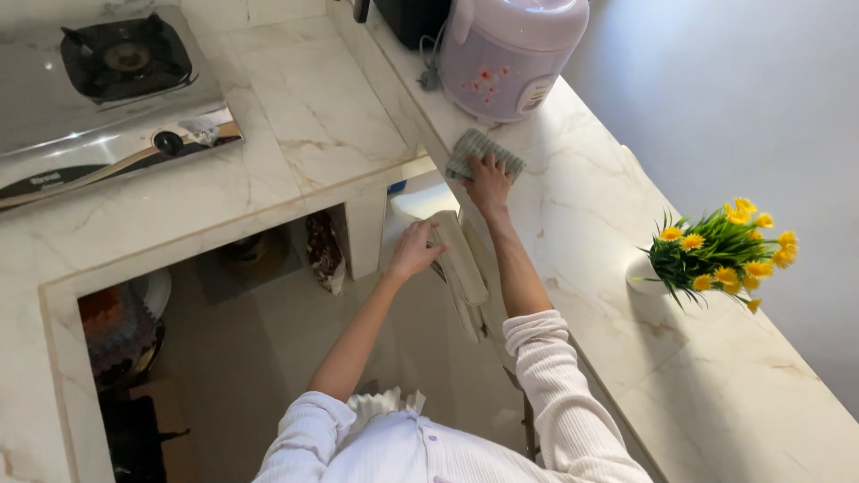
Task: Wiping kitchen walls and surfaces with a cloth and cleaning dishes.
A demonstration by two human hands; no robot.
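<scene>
Worn on the head, looking steeply down from above, onto white sleeves at the bottom edge and forearms stretching away up the middle. Tilted, so the marble counter (617,268) runs as a diagonal band from top centre to the bottom right corner. Takes in a second counter stretch with a stove (107,89) at top left, meeting the first at an inner corner near top centre. Far enough to hold a rice cooker (510,54) at the top edge, flowers (720,255) by the counter's right edge, and floor in the open gap between. Single view; nothing shared with another.
</scene>
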